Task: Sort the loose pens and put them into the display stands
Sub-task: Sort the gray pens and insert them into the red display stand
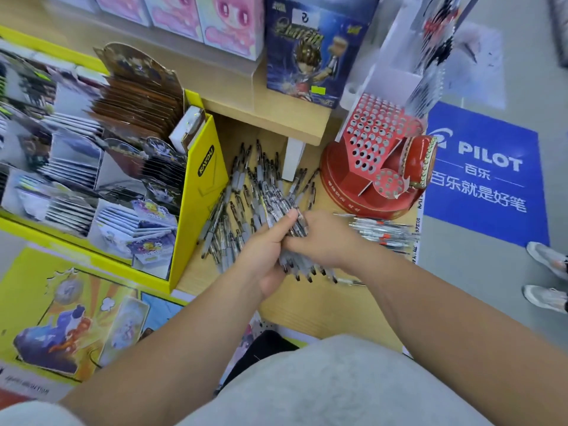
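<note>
Shop clutter I'm seeing around the counter
I'm watching a yellow card box [196,192] sitting left, a blue figure box [310,50] standing behind, a PILOT floor mat [482,167] lying right.

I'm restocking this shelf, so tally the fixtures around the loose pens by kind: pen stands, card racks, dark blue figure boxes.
Pen stands: 2, the red holed stand and the white stand
Card racks: 1, the yellow rack
Figure boxes: 1, the dark blue box
Total: 4
</note>
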Action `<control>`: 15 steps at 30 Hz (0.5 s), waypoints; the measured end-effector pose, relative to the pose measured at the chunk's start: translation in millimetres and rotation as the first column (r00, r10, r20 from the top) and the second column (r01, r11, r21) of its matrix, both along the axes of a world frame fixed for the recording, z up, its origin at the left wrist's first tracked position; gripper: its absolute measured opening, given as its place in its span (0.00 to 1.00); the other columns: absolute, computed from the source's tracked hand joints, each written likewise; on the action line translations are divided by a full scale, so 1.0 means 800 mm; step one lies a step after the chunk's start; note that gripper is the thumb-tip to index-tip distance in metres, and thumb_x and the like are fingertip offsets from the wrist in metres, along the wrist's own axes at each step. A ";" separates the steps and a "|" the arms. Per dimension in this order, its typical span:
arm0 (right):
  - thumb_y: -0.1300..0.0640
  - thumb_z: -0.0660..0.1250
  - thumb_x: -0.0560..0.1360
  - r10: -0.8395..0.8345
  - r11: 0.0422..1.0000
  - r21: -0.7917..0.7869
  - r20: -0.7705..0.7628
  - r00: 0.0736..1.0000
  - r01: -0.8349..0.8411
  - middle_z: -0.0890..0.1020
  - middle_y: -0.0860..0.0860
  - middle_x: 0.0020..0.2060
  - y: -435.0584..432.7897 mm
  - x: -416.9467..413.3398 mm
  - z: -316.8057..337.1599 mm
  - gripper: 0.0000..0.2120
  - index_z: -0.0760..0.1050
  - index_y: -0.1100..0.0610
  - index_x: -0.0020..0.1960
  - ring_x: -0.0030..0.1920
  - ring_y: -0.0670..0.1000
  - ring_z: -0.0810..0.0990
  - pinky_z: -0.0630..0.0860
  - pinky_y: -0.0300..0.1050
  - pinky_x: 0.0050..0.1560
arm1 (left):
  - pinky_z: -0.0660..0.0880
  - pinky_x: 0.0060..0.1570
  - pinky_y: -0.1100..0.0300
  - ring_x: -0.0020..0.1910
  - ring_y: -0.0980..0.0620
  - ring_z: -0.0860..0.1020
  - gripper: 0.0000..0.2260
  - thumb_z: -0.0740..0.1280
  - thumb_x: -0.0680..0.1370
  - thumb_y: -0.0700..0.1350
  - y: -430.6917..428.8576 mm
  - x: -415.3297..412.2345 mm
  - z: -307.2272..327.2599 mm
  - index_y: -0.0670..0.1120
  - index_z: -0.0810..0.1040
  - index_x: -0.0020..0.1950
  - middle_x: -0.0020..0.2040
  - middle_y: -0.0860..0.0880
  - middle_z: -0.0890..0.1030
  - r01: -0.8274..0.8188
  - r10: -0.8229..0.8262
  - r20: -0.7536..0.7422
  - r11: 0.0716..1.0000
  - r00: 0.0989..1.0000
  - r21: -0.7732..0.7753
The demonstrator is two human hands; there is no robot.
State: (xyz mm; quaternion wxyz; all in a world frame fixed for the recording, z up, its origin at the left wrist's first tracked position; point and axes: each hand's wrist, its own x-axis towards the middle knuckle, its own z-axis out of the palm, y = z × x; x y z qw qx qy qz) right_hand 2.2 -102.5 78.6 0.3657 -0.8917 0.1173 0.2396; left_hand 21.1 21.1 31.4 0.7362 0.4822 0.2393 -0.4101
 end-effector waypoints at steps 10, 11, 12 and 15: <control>0.47 0.63 0.82 0.087 0.994 0.059 0.075 0.993 -0.091 0.68 0.49 0.31 -0.070 -0.016 -0.001 0.19 0.64 0.53 0.36 0.32 0.48 0.66 0.61 0.46 0.34 | 0.82 0.44 0.50 0.54 0.42 0.85 0.35 0.79 0.71 0.51 -0.055 -0.014 0.003 0.41 0.71 0.73 0.58 0.40 0.84 -0.125 0.125 -0.007 0.992 0.992 0.020; 0.47 0.62 0.83 0.106 0.992 0.053 0.080 0.991 -0.111 0.67 0.49 0.31 -0.080 -0.018 0.000 0.19 0.63 0.52 0.36 0.32 0.48 0.65 0.60 0.46 0.33 | 0.81 0.42 0.51 0.53 0.43 0.85 0.29 0.76 0.74 0.50 -0.065 -0.017 0.005 0.41 0.74 0.71 0.58 0.40 0.84 -0.126 0.127 -0.004 0.992 0.992 0.029; 0.47 0.60 0.83 0.117 0.991 0.058 0.092 0.989 -0.123 0.66 0.49 0.31 -0.091 -0.020 0.002 0.20 0.62 0.52 0.36 0.32 0.47 0.64 0.59 0.45 0.33 | 0.81 0.41 0.52 0.51 0.43 0.85 0.25 0.74 0.76 0.49 -0.075 -0.021 0.007 0.40 0.76 0.69 0.57 0.40 0.84 -0.134 0.134 -0.004 0.990 0.991 0.038; 0.48 0.58 0.84 0.088 0.988 0.117 0.126 0.988 -0.103 0.66 0.50 0.32 -0.134 -0.027 0.004 0.21 0.62 0.54 0.35 0.32 0.49 0.64 0.60 0.47 0.33 | 0.82 0.36 0.54 0.45 0.44 0.86 0.18 0.69 0.79 0.46 -0.114 -0.035 0.021 0.38 0.78 0.65 0.55 0.38 0.84 -0.209 0.209 0.009 0.978 0.978 0.020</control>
